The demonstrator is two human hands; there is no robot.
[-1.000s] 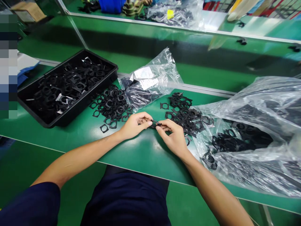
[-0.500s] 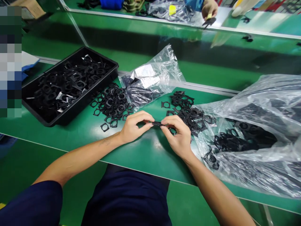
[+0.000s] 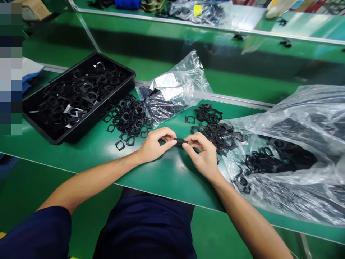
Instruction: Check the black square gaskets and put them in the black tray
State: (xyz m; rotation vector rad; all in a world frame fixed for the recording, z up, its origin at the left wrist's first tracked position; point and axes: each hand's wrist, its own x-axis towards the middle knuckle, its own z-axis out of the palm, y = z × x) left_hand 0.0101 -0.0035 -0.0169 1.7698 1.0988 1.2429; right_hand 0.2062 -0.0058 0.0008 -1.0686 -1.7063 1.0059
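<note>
Your left fingertips and right fingertips clamp together on 1 small black frame, held edge-on above the green bench. Your left hand and right hand sit between 2 heaps: left heap, right heap, both of similar black frames. Beyond them lie a black tray and a clear plastic bag.

The bench top is showing a glossy green, and the small piece at centre frame is showing plain black, matching the scattered square rings and the tray at left. The bag at right is gleaming clear with dark shapes behind it, the sleeve at lower left is showing navy, and a yellow label is standing out at top centre.
</note>
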